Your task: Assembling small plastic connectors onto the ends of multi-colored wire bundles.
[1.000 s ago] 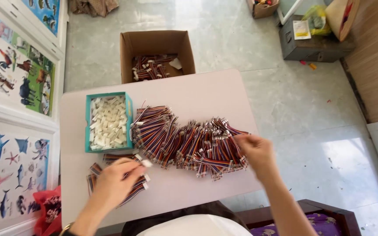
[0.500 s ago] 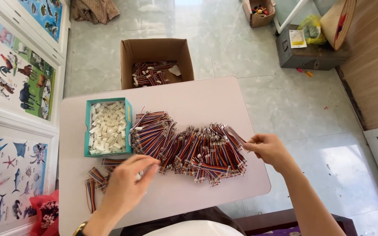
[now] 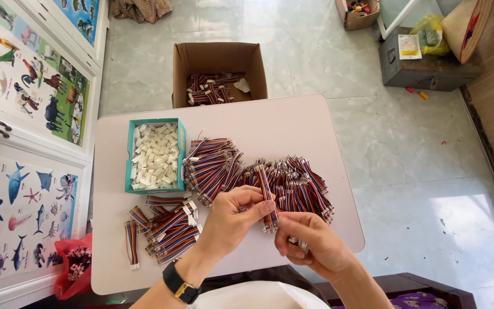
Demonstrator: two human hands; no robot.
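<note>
Two hands | left hand (image 3: 232,220), right hand (image 3: 310,243): fingers holding striped wire bundle (image 3: 267,197) | teal box (image 3: 154,155) left, brown carton (image 3: 218,71) beyond

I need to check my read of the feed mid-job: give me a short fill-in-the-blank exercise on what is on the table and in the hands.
1. Both the left hand and the right hand hold one striped wire bundle above the ____ .
2. The white connectors lie in a ____ tray.
3. The cardboard box stands on the ____ beyond the table.
4. A black ____ sits on the left wrist.

Missing words: table; teal; floor; watch
</note>
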